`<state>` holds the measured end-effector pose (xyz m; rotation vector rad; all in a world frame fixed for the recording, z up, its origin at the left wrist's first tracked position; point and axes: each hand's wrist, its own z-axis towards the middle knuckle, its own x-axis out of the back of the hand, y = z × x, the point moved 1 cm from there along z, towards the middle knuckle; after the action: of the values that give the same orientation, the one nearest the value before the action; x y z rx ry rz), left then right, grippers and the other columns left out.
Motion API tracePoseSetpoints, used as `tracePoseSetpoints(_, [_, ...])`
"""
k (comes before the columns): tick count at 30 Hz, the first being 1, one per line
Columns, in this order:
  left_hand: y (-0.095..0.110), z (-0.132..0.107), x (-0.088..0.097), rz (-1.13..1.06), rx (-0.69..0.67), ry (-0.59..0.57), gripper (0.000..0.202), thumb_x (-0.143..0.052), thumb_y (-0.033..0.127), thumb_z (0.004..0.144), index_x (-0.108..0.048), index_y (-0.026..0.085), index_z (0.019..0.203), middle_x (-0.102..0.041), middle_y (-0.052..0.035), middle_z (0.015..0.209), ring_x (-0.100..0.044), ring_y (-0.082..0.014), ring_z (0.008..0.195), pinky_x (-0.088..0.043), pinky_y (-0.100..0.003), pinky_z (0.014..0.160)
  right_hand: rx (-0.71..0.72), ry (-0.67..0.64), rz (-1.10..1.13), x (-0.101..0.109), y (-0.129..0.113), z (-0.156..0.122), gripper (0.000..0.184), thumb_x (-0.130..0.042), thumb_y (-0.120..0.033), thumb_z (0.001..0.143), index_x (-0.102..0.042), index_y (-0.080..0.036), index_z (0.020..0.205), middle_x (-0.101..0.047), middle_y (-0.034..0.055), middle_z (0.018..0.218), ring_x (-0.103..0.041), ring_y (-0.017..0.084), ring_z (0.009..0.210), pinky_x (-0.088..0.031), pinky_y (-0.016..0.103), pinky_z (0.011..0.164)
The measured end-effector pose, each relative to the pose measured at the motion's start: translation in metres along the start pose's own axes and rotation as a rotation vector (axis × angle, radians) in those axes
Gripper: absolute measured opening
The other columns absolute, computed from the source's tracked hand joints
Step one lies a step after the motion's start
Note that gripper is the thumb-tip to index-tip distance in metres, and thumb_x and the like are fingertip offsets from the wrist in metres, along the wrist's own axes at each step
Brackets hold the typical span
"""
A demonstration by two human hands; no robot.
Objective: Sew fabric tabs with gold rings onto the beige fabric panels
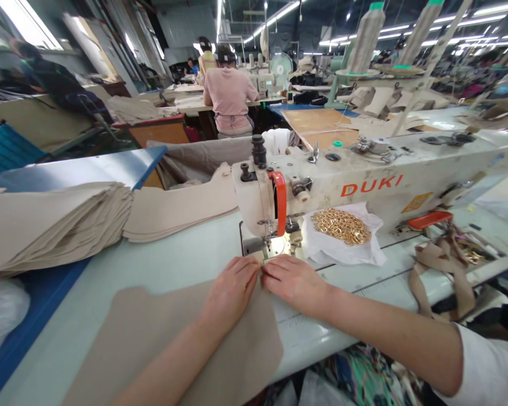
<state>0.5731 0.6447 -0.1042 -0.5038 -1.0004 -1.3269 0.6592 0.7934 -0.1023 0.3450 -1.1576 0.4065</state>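
Both hands meet just in front of the needle area of a white sewing machine (381, 180). A large beige fabric piece (169, 321) lies flat on the pale machine table, partly under my left forearm. My left hand (233, 285) is closed, its thumb and fingers pinching the fabric's upper edge. Fingers curled, my right hand (294, 283) presses at the same edge, its fingertips almost touching the left ones. Whatever small part lies between the fingertips is hidden. The machine's lamp lights the presser foot area (278, 246) right behind the hands.
Gold metal rings (341, 226) lie heaped on white cloth (376, 256) right of the needle. Stacked beige fabric pieces (59, 225) stand at left, more cut pieces (182, 206) behind. Beige strips (442, 265) hang at right. Thread cones (366, 36) rise behind; a person in pink (231, 93) sits ahead.
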Motion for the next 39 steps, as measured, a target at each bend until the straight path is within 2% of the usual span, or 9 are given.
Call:
tracePoseSetpoints(9, [-0.005, 0.017, -0.011, 0.002, -0.002, 0.011, 0.021, -0.042, 0.018, 0.092, -0.063, 0.014, 0.089, -0.069, -0.0070, 0.088, -0.061, -0.0180, 0.083, -0.055, -0.032, 0.075, -0.018, -0.006, -0.018, -0.001, 0.019, -0.003, 0.010, -0.051, -0.017, 0.090, -0.059, -0.015, 0.086, -0.061, 0.0058, 0.091, -0.054, 0.019, 0.088, -0.042, 0.033, 0.085])
tracePoseSetpoints(16, [-0.015, 0.031, -0.016, -0.014, -0.030, 0.046, 0.022, -0.042, 0.019, 0.092, -0.064, 0.014, 0.088, -0.069, -0.0075, 0.085, -0.062, -0.0182, 0.081, -0.054, -0.032, 0.076, -0.085, -0.009, 0.010, 0.000, 0.030, 0.001, 0.011, -0.048, -0.017, 0.091, -0.059, -0.015, 0.090, -0.064, 0.0057, 0.092, -0.057, 0.018, 0.083, -0.043, 0.031, 0.071])
tracePoseSetpoints(22, [-0.020, 0.034, -0.017, 0.028, -0.028, 0.058, 0.027, -0.041, 0.022, 0.092, -0.066, 0.014, 0.087, -0.071, -0.0094, 0.085, -0.064, -0.0187, 0.079, -0.056, -0.031, 0.071, -0.105, 0.060, 0.021, -0.003, 0.033, 0.003, 0.013, -0.047, -0.014, 0.091, -0.060, -0.015, 0.091, -0.065, 0.0070, 0.093, -0.057, 0.020, 0.083, -0.042, 0.032, 0.073])
tracePoseSetpoints(35, [-0.028, 0.036, -0.019, 0.047, -0.018, 0.112, 0.032, -0.038, 0.028, 0.093, -0.065, 0.018, 0.077, -0.071, -0.0059, 0.072, -0.064, -0.0185, 0.066, -0.054, -0.029, 0.059, -0.133, 0.005, 0.026, -0.008, 0.035, 0.003, 0.012, -0.046, -0.015, 0.091, -0.058, -0.015, 0.089, -0.065, 0.0073, 0.096, -0.057, 0.020, 0.087, -0.042, 0.033, 0.075])
tracePoseSetpoints(39, [-0.028, 0.036, -0.019, 0.039, 0.000, 0.112, 0.029, -0.040, 0.027, 0.092, -0.066, 0.019, 0.081, -0.071, -0.0057, 0.076, -0.065, -0.0188, 0.069, -0.055, -0.030, 0.062, -0.146, -0.006, 0.044, -0.008, 0.034, 0.004, 0.010, -0.048, -0.014, 0.090, -0.059, -0.015, 0.091, -0.065, 0.0079, 0.097, -0.057, 0.020, 0.088, -0.042, 0.034, 0.077])
